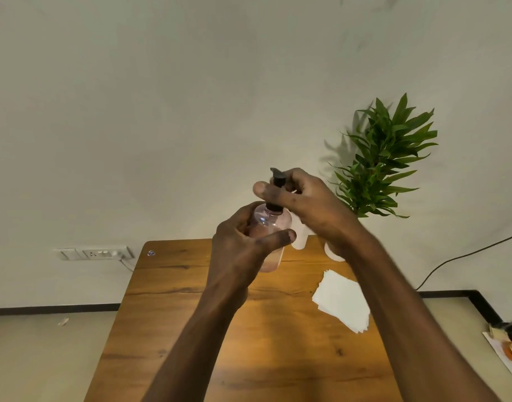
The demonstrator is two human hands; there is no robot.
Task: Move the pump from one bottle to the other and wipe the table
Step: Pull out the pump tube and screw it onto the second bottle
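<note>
So from my feed the black pump (278, 181) is sitting on the neck of a clear pinkish bottle (270, 227), which is held up in the air above the far end of the desk (191, 285), not resting on it. The right hand (304, 201) has its grip curled around the pump's collar, fingers wrapped over it, so I only see the nozzle tip and part of the stem. The left hand (243, 250) has its grip clenched round the bottle body, thumb across the front, and that hides most of the lower half. Can't tell if the pump is screwed tight or loose, the hands cover the joint.

Just behind the bottle there's a white bottle (300, 239) near the far edge, mostly blocked by the right wrist, top not visible. Another white rounded thing (334, 253) peeks out under the right forearm; I think it's the pot of the plant (385, 158) at the far right corner. A stack of white paper napkins (341, 300) lies along the right edge.
</note>
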